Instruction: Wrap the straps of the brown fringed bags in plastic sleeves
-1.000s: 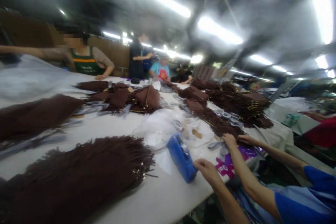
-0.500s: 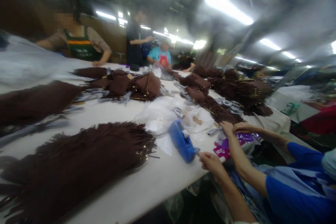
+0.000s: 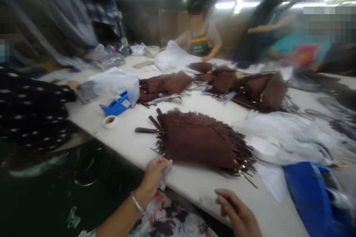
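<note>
A brown fringed suede bag lies flat on the white table just beyond both hands. My left hand, a bracelet on its wrist, is closed at the table's near edge on a small whitish piece of cloth or plastic that I cannot name. My right hand hovers at the table edge to the right, its fingers loosely bent and apart, with nothing in it. It is a little blurred.
A blue tape dispenser sits at the right, another with a tape roll at the left. More brown fringed bags and clear plastic bags lie farther back. A person in dotted black stands left; a worker in a green apron stands across.
The view has swung sharply to the left. The blue-sleeved person's arms at the right are gone from view. My own two hands now show at the near table edge.
</note>
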A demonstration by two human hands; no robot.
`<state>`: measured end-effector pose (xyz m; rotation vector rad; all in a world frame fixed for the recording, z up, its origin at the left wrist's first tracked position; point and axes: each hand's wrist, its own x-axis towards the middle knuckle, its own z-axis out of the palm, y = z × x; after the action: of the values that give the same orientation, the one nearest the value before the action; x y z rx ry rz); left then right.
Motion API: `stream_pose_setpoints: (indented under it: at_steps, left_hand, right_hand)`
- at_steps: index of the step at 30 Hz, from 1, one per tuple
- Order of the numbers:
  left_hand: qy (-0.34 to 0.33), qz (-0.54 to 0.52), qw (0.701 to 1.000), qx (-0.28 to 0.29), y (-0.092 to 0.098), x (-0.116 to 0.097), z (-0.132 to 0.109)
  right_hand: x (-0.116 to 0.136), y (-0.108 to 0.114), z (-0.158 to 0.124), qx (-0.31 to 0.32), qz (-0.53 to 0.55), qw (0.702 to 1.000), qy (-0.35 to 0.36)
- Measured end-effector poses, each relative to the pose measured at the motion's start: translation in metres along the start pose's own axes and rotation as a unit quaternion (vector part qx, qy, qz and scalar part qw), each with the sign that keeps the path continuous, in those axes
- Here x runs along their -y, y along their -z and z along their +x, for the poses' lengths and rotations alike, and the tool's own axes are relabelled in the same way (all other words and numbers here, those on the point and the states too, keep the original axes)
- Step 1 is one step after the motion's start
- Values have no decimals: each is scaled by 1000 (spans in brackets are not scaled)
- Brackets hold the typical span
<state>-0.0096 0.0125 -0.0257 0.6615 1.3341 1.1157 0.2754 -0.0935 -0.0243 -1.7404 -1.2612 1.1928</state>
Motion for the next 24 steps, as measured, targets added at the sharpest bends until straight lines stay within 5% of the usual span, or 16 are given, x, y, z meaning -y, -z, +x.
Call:
stream_pose_setpoints:
  at_steps: [3, 7, 11, 18, 24]
  left_hand:
    - [2, -29, 1000, 9, -2, 2, -4]
    - [-14, -44, 999, 9, 0, 5, -5]
    - [-26, -61, 998, 12, 2, 8, 0]
    - [30, -90, 994, 55, 6, 1, 1]
    - [46, -71, 995, 44, 10, 2, 5]
  right_hand:
    - [64, -76, 33, 84, 62, 988, 114]
    - [97, -124, 67, 111, 29, 968, 222]
    - [95, -132, 82, 114, -10, 956, 270]
    - [95, -131, 81, 126, 35, 968, 215]
    - [96, -139, 86, 92, -71, 962, 245]
